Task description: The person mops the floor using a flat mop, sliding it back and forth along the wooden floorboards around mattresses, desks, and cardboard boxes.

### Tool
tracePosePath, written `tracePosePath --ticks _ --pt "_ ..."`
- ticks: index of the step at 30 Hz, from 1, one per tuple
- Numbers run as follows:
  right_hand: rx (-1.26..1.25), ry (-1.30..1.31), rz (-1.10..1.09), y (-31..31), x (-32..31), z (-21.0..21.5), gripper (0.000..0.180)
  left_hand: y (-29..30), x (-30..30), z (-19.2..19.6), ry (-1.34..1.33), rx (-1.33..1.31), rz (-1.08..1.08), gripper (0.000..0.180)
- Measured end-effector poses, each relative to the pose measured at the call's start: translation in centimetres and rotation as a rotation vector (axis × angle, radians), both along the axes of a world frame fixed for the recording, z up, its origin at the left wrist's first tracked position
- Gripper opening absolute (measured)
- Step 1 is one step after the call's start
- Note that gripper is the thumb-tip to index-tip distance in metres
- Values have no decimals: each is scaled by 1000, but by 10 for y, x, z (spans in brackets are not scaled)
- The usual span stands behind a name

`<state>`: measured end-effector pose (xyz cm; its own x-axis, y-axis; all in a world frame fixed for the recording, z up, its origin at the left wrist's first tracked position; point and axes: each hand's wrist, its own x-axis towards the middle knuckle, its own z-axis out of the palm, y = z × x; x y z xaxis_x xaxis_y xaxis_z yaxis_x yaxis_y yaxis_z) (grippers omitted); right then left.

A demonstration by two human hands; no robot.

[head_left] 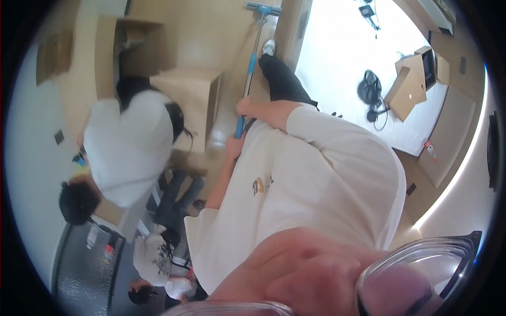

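Hands (pixel 243 107) stacked in grip on mop handle (pixel 249 79).

Both hands on mop handle (pixel 247 89): right hand (pixel 245 107) higher, left hand (pixel 233 146) just below, gripping blue section. Mop head (pixel 263 9) at 12 o'clock on wood floor. Cardboard box (pixel 410 87) at 2 o'clock; another person (white top) (pixel 126 147) at 9.
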<state>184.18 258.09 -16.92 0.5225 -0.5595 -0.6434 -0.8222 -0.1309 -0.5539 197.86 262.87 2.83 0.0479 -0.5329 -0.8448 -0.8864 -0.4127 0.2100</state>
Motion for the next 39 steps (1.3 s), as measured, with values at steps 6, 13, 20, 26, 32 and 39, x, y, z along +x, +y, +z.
tracePosePath --ticks 6,13,20,26,32,39 --pt "-27 75 -665 -191 -250 32 27 -197 -241 -25 486 279 317 42" --pt "250 -481 -1722 -379 -467 111 26 -426 -498 -35 710 416 482 22" --pt "351 -176 -1537 -502 -576 104 52 -542 -616 -49 532 506 479 10" --pt "91 123 -1390 -637 -742 53 62 -692 -786 -65 486 479 233 15" --pt "102 34 -1389 -769 -821 90 55 -820 -863 -47 374 568 264 13" --pt "255 -31 -1565 -951 -1005 123 39 -977 -1023 -46 600 401 -9 11"
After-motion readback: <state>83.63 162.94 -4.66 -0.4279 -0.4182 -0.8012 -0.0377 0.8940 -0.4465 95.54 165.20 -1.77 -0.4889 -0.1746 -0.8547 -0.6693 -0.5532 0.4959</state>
